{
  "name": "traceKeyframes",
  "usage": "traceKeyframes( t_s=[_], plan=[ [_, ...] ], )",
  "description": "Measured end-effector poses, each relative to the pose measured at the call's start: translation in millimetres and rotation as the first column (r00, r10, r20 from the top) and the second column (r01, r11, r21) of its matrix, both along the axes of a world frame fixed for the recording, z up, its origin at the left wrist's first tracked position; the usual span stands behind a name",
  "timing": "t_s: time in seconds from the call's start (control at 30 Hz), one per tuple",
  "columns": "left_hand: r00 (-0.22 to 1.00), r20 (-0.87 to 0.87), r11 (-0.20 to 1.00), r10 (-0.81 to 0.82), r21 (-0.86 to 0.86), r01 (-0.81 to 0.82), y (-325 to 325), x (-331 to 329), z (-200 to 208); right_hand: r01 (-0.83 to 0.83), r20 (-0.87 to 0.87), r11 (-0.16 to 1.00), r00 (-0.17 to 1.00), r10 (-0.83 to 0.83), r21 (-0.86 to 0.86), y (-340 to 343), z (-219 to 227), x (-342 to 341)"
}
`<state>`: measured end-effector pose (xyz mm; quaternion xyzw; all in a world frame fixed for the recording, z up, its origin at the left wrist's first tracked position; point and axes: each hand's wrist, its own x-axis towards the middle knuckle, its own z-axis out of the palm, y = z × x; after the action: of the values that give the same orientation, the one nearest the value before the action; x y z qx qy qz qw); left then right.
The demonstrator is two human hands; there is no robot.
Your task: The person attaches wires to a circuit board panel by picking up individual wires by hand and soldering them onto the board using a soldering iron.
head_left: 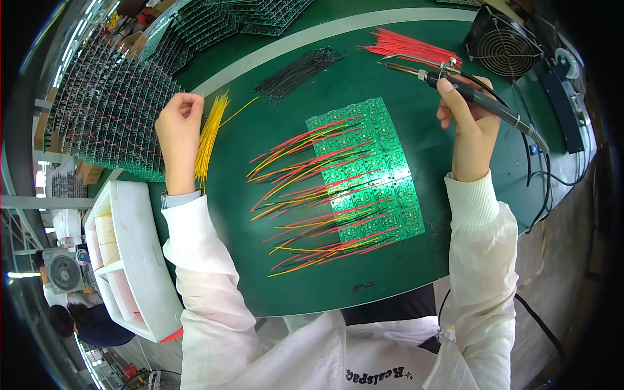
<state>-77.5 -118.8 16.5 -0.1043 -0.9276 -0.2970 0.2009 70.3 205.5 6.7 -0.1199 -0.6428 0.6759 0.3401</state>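
Note:
My right hand is closed around a soldering iron with a thin metal feed arm along it. Its tip points left, over the far right of the table. At the far left, my left hand is raised with thumb and fingers pinched; anything between them is hidden. Beside it lies a bundle of yellow wires, one wire slanting out to the right. In the middle sits a green circuit board panel. Rows of red, yellow and black wires lie across it, their free ends reaching left past its edge.
Black wires and red wires lie at the back. A black fan and a dark box with cables stand at right. Stacked boards and a white divided bin are at left. Two people appear lower left.

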Motion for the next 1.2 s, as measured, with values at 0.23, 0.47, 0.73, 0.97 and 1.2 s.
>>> traceKeyframes(
  t_s=[0.23,0.47,0.73,0.97,1.2],
  plan=[
    [0.952,-0.062,0.953,-0.299,0.036,0.301,56.7,44.8,41.0,0.007,-0.002,1.000,1.000,-0.007,-0.013,-2.5,-7.2,5.4],
    [0.759,-0.134,0.768,-0.637,-0.191,0.611,133.8,81.7,1.6,-0.041,0.029,0.992,0.999,0.038,0.118,10.3,-8.8,19.3],
    [0.755,-0.203,0.780,-0.623,-0.220,0.585,132.6,80.0,-23.3,-0.105,0.081,0.988,0.992,0.096,0.110,6.8,-13.6,28.9],
    [0.726,-0.260,0.771,-0.637,-0.184,0.610,130.4,80.9,-30.8,-0.159,0.133,0.982,0.980,0.145,0.102,0.3,-11.0,31.5],
    [0.800,-0.146,0.810,-0.582,-0.028,0.585,131.5,85.1,-25.6,-0.113,0.105,0.988,0.989,0.101,0.108,3.4,-13.5,31.0]
  ],
)
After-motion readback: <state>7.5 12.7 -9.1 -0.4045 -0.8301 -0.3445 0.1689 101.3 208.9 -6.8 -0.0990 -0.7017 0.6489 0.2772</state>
